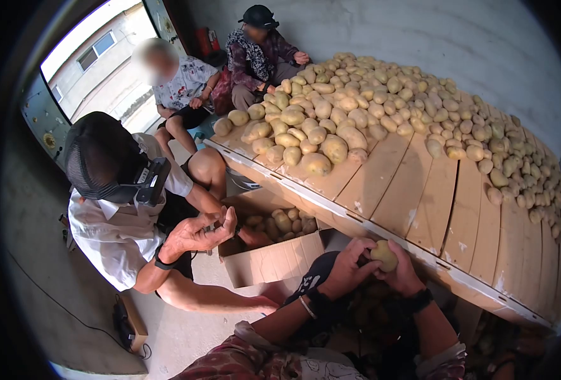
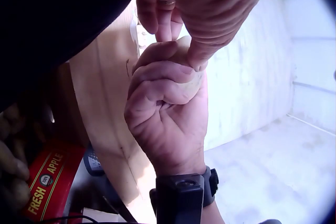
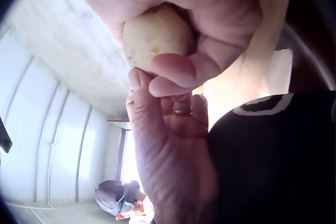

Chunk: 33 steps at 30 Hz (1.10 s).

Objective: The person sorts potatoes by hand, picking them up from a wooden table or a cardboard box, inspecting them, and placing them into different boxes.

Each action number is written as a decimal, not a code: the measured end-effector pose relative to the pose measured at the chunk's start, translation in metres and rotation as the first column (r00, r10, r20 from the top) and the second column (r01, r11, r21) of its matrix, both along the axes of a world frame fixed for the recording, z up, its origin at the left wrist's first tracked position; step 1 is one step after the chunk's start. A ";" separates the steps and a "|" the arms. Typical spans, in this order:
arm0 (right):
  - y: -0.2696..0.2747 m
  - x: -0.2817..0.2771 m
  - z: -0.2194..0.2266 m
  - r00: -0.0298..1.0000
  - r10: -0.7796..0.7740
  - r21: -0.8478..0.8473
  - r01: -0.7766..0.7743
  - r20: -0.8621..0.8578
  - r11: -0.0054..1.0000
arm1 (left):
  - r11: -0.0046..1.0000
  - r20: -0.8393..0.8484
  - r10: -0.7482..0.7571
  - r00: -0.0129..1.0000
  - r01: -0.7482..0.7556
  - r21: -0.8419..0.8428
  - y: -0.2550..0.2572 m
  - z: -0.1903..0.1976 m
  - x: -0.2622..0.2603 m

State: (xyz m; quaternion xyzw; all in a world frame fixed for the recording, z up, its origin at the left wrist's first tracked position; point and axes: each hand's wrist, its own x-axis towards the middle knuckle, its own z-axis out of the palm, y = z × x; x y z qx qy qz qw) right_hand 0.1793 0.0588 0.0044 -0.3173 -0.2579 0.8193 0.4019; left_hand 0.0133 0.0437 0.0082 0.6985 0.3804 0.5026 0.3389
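Head view: right hand (image 1: 404, 277) curls round a potato (image 1: 385, 256); left hand (image 1: 345, 272), fingers (image 2: 147, 14) loose, thumbs it. Likely firm, light; hold its sides.

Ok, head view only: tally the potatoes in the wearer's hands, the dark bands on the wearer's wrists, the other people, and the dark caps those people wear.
Held potato: 1
Dark wristbands: 2
Other people: 3
Dark caps: 2
Total: 8
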 end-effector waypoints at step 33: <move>0.002 -0.004 -0.004 0.996 0.013 0.126 -0.001 -0.089 0.992 | 0.960 0.495 -0.093 0.864 0.211 -0.187 -0.002 -0.007 -0.002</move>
